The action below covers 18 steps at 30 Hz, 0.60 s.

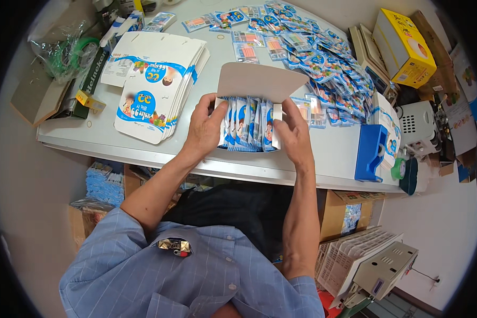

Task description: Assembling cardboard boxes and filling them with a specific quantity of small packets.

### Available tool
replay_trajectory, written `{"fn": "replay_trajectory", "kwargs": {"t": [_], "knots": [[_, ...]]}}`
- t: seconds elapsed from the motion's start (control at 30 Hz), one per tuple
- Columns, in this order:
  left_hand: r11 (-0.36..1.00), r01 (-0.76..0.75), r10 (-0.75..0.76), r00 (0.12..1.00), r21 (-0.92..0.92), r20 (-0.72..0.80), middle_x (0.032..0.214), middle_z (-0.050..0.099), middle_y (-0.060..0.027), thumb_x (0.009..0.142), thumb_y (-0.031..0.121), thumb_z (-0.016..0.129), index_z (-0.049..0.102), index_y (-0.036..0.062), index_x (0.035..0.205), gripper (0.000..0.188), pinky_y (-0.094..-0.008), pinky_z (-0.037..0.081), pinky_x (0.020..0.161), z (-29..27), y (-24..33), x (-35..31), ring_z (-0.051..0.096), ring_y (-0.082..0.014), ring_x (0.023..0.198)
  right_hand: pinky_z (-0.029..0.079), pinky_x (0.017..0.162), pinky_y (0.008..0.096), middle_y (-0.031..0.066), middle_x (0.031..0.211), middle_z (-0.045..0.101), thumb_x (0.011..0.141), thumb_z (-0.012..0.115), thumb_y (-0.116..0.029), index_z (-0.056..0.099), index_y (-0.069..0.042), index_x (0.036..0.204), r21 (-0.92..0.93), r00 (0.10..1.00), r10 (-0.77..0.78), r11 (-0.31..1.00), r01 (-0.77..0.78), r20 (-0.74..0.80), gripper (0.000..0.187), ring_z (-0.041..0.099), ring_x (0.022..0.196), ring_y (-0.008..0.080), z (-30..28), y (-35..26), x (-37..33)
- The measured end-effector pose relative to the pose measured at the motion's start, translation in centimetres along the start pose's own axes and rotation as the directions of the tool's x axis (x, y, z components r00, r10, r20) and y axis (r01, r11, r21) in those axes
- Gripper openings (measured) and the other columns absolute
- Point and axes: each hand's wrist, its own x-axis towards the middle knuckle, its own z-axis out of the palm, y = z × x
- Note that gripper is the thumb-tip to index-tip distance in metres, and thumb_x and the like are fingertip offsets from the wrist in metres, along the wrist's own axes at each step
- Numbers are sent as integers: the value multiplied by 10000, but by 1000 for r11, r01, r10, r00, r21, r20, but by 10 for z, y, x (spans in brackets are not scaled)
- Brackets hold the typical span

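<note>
in the middle of the frame the left hand (204,130) and the right hand (293,135) hold a small white box (257,82) at the near edge of the bench (328,153), its lid flap standing open toward the top. the fingers of the left hand are pressed together on the left side of the box, and the fingers of the right hand pinch its right side flap, while blue packets (246,124) stand upright in a row inside. a stack of flat cartons (153,90) lies to the upper left, a loose pile of packets (312,47) spreads at the upper right, and a blue tape dispenser (371,153) stands at the right.
</note>
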Motion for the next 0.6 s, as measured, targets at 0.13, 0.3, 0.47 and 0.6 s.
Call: {"fn": "replay_trajectory", "kwargs": {"t": [0.13,0.3,0.47,0.6], "knots": [[981,4,13,996,-194,88,1048,672,-106,1021,126,553,578,-23,1267,289,-283,522,833,0,2,13,647,-145,906,460,1053,337,131,1279,667,801,571,28,604,30,1349,343,996,72,936,-83,45,549,622,1167,212,-3,19,12],[880,36,73,975,-474,208,1115,690,-57,979,-8,524,682,28,1105,206,-294,558,943,3,0,30,672,-141,1025,462,1087,363,183,1288,642,805,497,-21,648,-4,1062,678,996,-83,734,42,27,298,613,1193,261,1,35,11],[867,-94,223,952,-490,212,1200,665,-149,1011,98,438,694,19,1007,269,-333,520,1005,-5,-16,36,632,-190,1132,470,1074,403,256,1391,574,937,465,-157,600,-42,893,637,976,-198,765,94,94,183,565,1266,319,-7,34,22],[846,78,139,923,-527,359,1352,595,-178,1039,269,451,664,33,973,324,-358,458,1068,-10,-2,34,576,-254,1227,465,1036,343,226,1407,583,872,700,-94,550,-84,724,229,992,24,972,-52,124,211,579,1245,264,-12,9,10]]}}
